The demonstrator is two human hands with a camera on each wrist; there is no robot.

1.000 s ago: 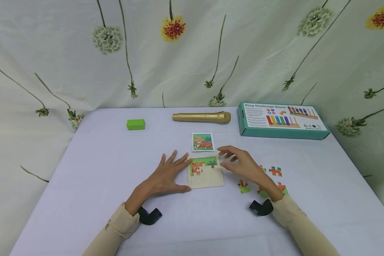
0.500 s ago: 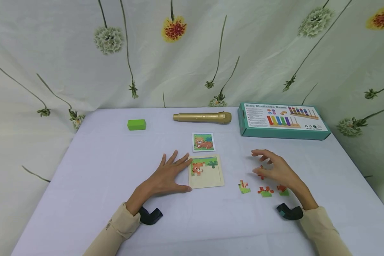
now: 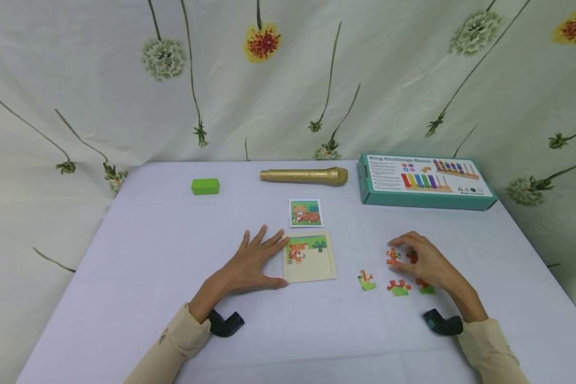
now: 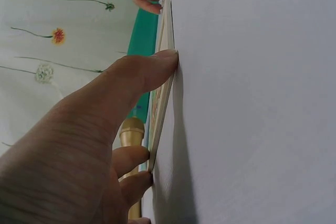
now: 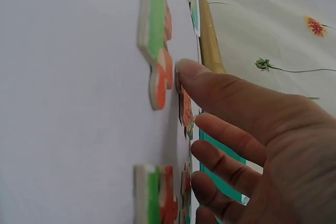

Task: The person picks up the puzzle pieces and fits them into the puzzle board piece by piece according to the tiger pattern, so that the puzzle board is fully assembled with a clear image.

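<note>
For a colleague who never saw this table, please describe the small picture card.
Far back on the table lies a gold microphone. The picture card sits between it and the wooden puzzle board. Unlike the board, it shows a complete tiger inside a white border.

Free cloth (image 3: 349,246) between board (image 3: 316,266) and 5 pieces (image 3: 399,290), teal box (image 3: 427,199) blocking far right

Left hand (image 3: 250,265): palm down, fingers spread, thumb extended sideways. Right hand (image 3: 426,261): thumb and index finger curved, tips apart. Arms (image 3: 170,341), two: both extended forward.
</note>
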